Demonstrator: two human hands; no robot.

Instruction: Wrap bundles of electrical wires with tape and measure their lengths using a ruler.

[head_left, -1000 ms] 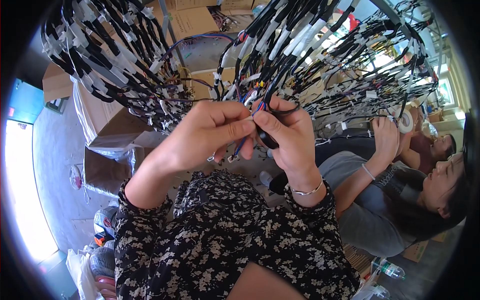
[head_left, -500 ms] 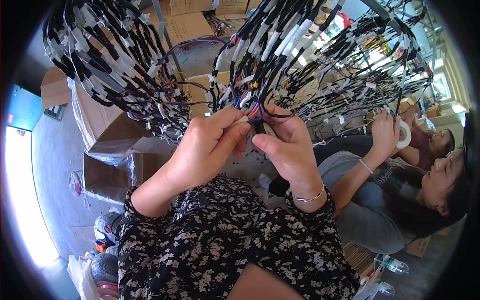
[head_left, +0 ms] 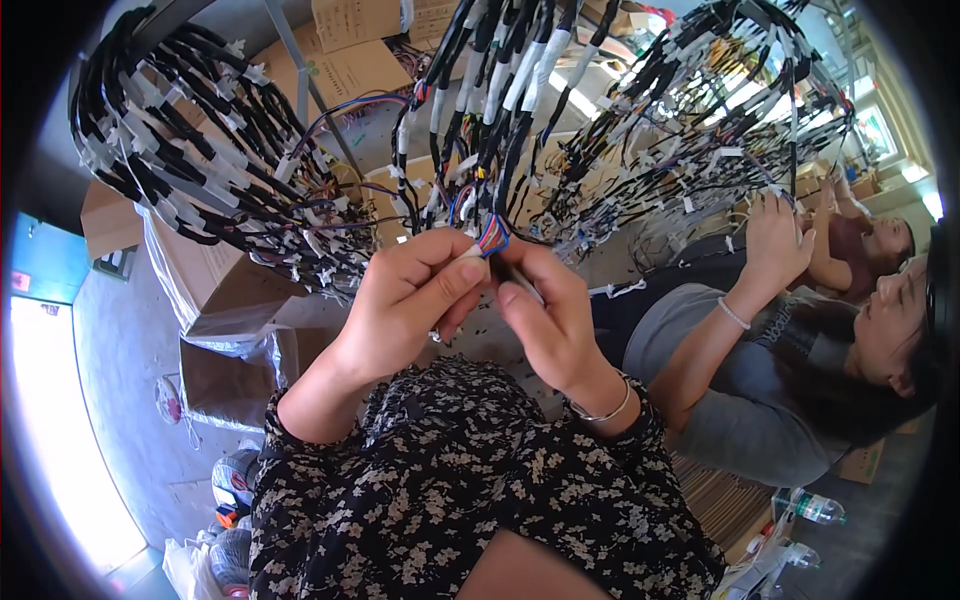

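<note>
A bundle of red, blue and white wires [head_left: 490, 236] runs down from the hanging wiring harness [head_left: 505, 85] into my two hands. My left hand [head_left: 415, 300] pinches the wires where they enter a pale connector or sleeve, between thumb and forefinger. Close beside it, my right hand [head_left: 548, 315] is closed, its thumb pressed against the forefinger. A pale edge shows in its grip, maybe a tape roll; most of it is hidden by the fingers. Black-and-white taped cable strands hang just beyond both hands.
More harness bundles hang at the left [head_left: 170, 130] and at the right [head_left: 700, 120]. A co-worker [head_left: 740, 370] sits close on my right, a hand raised to the cables. Cardboard boxes [head_left: 235, 270] stand at the left. Plastic bottles [head_left: 815, 507] lie at the lower right.
My hands have shifted slightly down, and my right hand has closed in nearer to the left. The white tape roll by the co-worker's hand is no longer visible.
</note>
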